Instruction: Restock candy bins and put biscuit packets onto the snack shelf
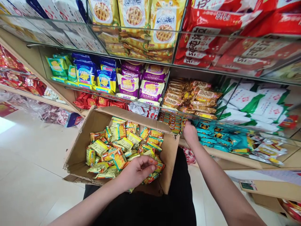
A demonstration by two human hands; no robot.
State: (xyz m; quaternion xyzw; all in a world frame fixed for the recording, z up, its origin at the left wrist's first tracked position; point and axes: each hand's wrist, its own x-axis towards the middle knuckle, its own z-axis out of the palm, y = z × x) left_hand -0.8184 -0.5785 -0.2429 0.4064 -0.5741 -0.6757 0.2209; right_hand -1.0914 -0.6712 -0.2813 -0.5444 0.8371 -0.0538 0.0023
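An open cardboard box (173, 157) rests on my lap, with many small yellow and orange snack packets (124, 143) inside. My left hand (139, 169) hovers over the box's right part, its fingers curled toward the thumb; whether a packet is between them cannot be made out. My right hand (190, 133) reaches into the lower shelf compartment, its fingers closed around a small orange packet beside the rows of similar packets (172, 121). Teal packets (215, 135) lie just right of that hand.
Glass dividers and a glass front edge (141, 102) border the shelves. Above are brown-orange packets (203, 97), purple soda biscuits (151, 84) and yellow cookie bags (164, 25). Another cardboard box (270, 191) stands at the lower right, over the tiled floor (30, 175).
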